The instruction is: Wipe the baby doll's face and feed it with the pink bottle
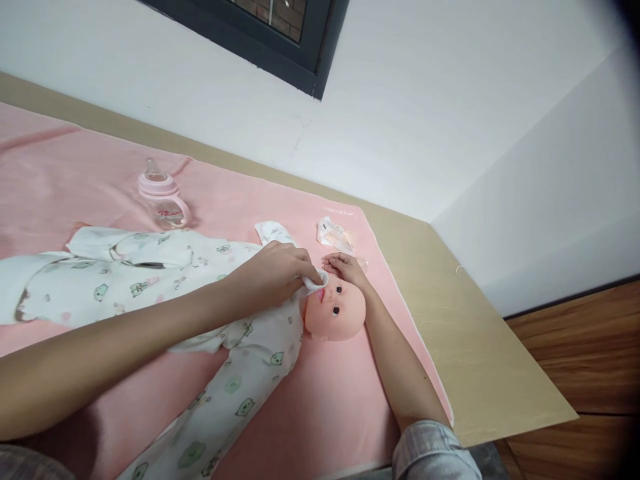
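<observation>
A baby doll lies on its back in a white printed sleepsuit, its bald head toward the right. My left hand pinches a small white cloth at the doll's mouth and cheek. Beyond the doll's head, my right hand rests low beside its far cheek, fingers loosely stretched out and holding nothing visible. Its forearm passes close to the crown of the head.
A pink blanket covers much of the wooden table. A pink-handled baby bottle lies beyond the doll's legs. Near my right hand are a clear plastic packet and a small clear item. A white wall and window frame stand behind.
</observation>
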Demonstrator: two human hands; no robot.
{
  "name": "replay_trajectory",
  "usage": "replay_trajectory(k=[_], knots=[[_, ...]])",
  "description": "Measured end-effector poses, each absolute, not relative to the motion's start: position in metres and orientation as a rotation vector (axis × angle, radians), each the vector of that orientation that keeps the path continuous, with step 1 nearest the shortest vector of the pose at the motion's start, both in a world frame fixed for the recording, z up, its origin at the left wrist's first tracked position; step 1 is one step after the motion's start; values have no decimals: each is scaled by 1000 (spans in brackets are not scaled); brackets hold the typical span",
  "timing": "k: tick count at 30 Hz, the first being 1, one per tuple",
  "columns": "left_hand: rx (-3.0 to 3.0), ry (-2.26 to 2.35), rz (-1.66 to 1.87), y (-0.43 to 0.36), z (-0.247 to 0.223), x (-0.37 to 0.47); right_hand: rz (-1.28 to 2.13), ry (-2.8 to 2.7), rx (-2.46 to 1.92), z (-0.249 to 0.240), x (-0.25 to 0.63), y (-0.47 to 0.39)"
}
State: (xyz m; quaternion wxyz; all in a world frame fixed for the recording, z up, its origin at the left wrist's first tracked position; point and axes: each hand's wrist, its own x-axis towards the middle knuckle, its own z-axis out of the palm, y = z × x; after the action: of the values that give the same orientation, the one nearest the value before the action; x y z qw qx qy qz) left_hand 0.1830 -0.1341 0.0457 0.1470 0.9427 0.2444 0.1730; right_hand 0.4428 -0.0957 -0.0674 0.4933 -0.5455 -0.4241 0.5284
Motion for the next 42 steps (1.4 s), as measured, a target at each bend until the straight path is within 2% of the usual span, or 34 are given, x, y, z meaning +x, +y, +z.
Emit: replay_trajectory(k=[16, 42], knots=[[2694, 640, 628, -136, 46, 181, 1274, -1047, -1298, -73, 444, -93], [2711, 640, 495, -136, 43, 184, 1278, -1030, -1351, -72, 444, -91]])
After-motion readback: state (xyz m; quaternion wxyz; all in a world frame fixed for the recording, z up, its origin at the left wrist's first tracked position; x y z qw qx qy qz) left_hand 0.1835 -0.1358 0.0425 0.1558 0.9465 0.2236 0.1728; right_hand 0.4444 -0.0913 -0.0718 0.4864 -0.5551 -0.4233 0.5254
